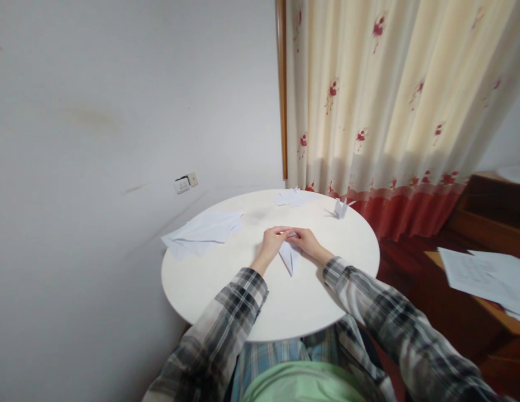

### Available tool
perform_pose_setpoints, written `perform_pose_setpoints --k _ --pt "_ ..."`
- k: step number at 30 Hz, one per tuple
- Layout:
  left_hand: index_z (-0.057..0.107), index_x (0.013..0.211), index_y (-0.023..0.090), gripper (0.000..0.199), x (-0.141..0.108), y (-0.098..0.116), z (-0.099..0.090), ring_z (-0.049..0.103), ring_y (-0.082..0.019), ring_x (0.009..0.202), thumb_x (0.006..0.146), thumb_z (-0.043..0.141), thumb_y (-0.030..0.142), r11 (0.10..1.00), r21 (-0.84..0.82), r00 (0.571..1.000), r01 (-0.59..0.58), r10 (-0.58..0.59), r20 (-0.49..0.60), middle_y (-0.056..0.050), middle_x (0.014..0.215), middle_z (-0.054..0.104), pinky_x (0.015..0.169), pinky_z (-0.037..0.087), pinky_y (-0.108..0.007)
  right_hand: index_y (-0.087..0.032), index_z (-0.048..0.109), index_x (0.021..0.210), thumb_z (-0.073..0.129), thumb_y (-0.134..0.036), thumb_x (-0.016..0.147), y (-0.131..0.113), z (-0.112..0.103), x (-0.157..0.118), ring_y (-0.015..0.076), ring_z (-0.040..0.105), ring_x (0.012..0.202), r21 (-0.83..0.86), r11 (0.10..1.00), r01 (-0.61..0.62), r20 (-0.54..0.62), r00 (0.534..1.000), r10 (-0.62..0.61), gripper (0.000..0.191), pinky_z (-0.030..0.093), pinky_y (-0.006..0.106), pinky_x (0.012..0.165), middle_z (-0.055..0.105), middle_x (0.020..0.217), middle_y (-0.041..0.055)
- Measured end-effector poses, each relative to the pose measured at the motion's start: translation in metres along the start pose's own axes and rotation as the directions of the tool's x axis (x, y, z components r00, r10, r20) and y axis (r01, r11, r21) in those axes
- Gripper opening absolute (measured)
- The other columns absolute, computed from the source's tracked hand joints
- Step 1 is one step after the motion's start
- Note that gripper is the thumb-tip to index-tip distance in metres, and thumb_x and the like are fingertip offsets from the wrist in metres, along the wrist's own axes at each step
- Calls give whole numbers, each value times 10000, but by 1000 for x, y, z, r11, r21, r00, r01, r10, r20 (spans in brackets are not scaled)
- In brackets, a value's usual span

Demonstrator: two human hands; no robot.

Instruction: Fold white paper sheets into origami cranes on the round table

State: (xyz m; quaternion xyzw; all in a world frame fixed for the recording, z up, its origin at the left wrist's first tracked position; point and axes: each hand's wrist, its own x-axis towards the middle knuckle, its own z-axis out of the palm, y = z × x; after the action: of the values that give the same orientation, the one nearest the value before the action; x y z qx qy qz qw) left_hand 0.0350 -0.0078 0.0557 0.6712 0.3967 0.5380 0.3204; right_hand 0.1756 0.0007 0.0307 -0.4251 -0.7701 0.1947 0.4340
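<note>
A folded white paper [290, 258] lies on the round white table [209, 296], its narrow point toward me. My left hand [273, 241] holds its far end from the left, fingers bent over the top edge. From the right, my right hand [304, 240] grips the same end, and the fingertips of both hands meet there. The fingers cover the upper part of the paper.
Loose white sheets [203, 231] lie at the table's left edge, some overhanging. More paper pieces [294, 197] are at the far edge. A folded paper figure [340, 209] stands at the back right. Papers [486, 276] rest on wooden furniture at the right.
</note>
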Motion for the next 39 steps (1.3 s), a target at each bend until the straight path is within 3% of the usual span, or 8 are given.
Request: perform_pose_setpoints --k 7,18,23,25,30,34,39 --pt "680 674 146 125 1 0 1 622 -169 716 628 640 256 999 -39 999 -15 13 -37 -59 726 691 686 472 -284 -157 668 917 572 -266 735 -6 -3 -2 141 550 670 -88 996 -26 -12 1000 25 233 387 231 644 675 785 30" --pt "654 644 141 168 -2 6 -2 604 -160 708 666 613 303 997 -49 998 -64 64 5 -48 696 672 737 457 -291 -151 659 841 549 -265 739 -4 -1 0 122 510 626 -83 996 -9 0 1000 9 189 357 215 608 643 720 11" --pt "661 891 136 284 2 3 -3 598 -172 907 717 572 342 981 -194 1000 13 -11 13 -96 968 668 827 443 -298 -134 623 686 565 -325 720 8 3 2 98 423 531 -81 995 -52 -35 998 50 202 311 206 531 567 580 -8" --pt "639 961 137 331 4 -1 -4 603 -171 895 686 609 318 974 -218 998 64 -61 20 -106 999 657 809 453 -301 -132 612 673 562 -346 715 12 5 2 94 405 530 -37 997 -64 -41 997 63 224 302 200 513 542 565 -16" --pt "674 726 124 196 5 -12 -9 613 -177 773 610 662 281 989 -94 993 112 -116 -31 -90 802 686 764 461 -310 -117 632 788 558 -350 700 9 5 0 96 437 569 135 988 -71 36 997 67 260 330 194 530 563 643 -7" --pt "676 699 129 205 5 -12 -8 609 -169 718 604 656 309 989 -102 993 110 -115 -40 -69 745 684 726 462 -303 -111 627 756 577 -371 671 4 5 -2 91 423 551 195 976 -95 106 991 76 279 331 194 516 543 620 -11" --pt "675 685 121 209 4 -10 -7 601 -162 685 591 660 307 987 -114 992 117 -122 -43 -68 724 682 691 459 -292 -103 627 744 594 -370 650 2 5 -2 94 434 560 247 964 -103 111 991 78 286 342 195 520 551 634 -3"
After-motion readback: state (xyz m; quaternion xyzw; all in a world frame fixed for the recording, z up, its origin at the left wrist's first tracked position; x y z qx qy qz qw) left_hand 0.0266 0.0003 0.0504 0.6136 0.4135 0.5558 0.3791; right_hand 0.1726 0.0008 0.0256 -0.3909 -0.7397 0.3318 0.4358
